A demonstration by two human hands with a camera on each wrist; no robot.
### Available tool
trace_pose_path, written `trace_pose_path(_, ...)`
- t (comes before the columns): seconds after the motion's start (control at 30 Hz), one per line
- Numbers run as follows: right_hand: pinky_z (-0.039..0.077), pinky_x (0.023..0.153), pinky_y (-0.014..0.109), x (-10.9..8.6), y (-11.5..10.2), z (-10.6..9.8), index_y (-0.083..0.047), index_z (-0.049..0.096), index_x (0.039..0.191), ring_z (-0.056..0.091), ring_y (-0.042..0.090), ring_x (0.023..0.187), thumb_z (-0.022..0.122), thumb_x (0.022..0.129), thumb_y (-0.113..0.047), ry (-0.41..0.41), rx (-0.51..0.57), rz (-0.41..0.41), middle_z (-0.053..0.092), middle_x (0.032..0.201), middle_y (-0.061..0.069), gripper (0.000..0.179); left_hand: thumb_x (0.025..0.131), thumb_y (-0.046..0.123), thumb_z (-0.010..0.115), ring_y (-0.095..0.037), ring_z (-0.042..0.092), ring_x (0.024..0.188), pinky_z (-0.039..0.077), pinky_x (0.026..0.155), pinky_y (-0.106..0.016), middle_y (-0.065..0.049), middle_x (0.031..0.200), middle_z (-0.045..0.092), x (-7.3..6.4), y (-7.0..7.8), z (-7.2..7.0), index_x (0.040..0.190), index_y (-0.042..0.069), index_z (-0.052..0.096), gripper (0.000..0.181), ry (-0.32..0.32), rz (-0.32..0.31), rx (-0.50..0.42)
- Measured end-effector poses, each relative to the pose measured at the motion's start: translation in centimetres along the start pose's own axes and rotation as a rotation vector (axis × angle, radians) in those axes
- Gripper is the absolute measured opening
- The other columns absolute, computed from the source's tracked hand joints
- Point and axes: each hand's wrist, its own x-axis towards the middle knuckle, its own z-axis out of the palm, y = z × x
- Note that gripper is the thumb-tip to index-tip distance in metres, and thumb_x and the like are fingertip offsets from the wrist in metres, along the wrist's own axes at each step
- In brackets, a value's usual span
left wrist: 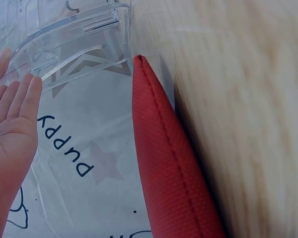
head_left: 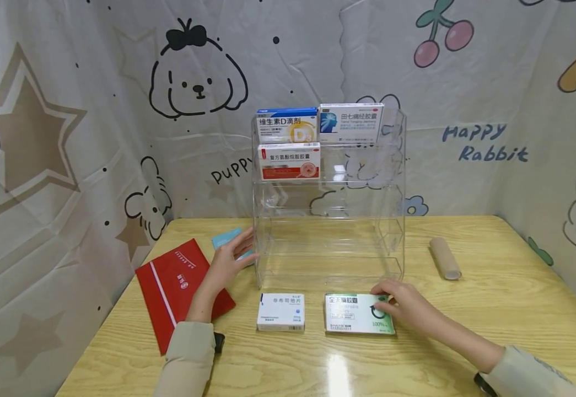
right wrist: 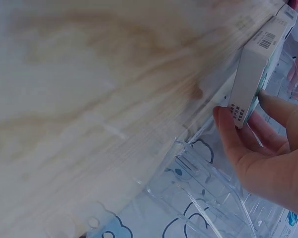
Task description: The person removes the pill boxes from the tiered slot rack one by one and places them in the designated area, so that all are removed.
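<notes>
My right hand [head_left: 407, 304] pinches the right end of a white and green medicine box [head_left: 349, 315] lying on the table, thumb on its printed face. In the right wrist view the fingers curl at the end of that box [right wrist: 252, 69]. My left hand [head_left: 224, 264] is at the left side of a clear tiered display rack [head_left: 328, 274], its fingers extended beside the side panel. The left wrist view shows that palm [left wrist: 12, 141] with straight fingers overlapping the rack's edge. A white and blue medicine box [head_left: 280, 312] lies in front of the rack.
On the rack's upper tiers stand a vitamin D box [head_left: 288, 125], a white and blue box [head_left: 351, 123] and a red and white box [head_left: 290, 161]. A red folder [head_left: 181, 286] and a light-blue item [head_left: 226, 237] lie left; a cardboard tube [head_left: 445, 258] lies right.
</notes>
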Motion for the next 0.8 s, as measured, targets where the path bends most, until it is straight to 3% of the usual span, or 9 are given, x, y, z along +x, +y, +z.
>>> trace_pose_path(0.23, 0.060, 0.068, 0.019, 0.18, 0.32, 0.29, -0.002, 0.070, 0.099, 0.068, 0.019, 0.084, 0.072, 0.085, -0.004, -0.013, -0.016, -0.006, 0.071, 0.096, 0.009, 0.014, 0.094, 0.010, 0.064, -0.032, 0.046, 0.139, 0.051, 0.105, -0.034, -0.012, 0.157, 0.038, -0.05, -0.05, 0.01, 0.153, 0.014, 0.034, 0.067, -0.001, -0.007, -0.019)
trace_pose_path(0.57, 0.062, 0.072, 0.023, 0.13, 0.47, 0.61, 0.000, 0.070, 0.096, 0.070, 0.025, 0.087, 0.072, 0.084, -0.001, -0.023, -0.016, -0.002, 0.070, 0.096, 0.009, 0.013, 0.093, 0.008, 0.065, -0.033, 0.045, 0.140, 0.049, 0.109, -0.043, -0.014, 0.157, 0.038, 0.10, -0.29, 0.06, 0.153, 0.011, 0.034, 0.067, -0.002, 0.013, -0.037)
trace_pose_path(0.8, 0.063, 0.072, 0.023, 0.16, 0.45, 0.59, -0.001, 0.070, 0.097, 0.069, 0.025, 0.087, 0.072, 0.084, -0.002, -0.031, -0.009, 0.003, 0.069, 0.096, 0.008, 0.013, 0.094, 0.010, 0.065, -0.032, 0.046, 0.140, 0.050, 0.107, -0.036, -0.013, 0.156, 0.039, 0.04, -0.20, 0.01, 0.153, 0.012, 0.034, 0.067, -0.004, 0.000, -0.027)
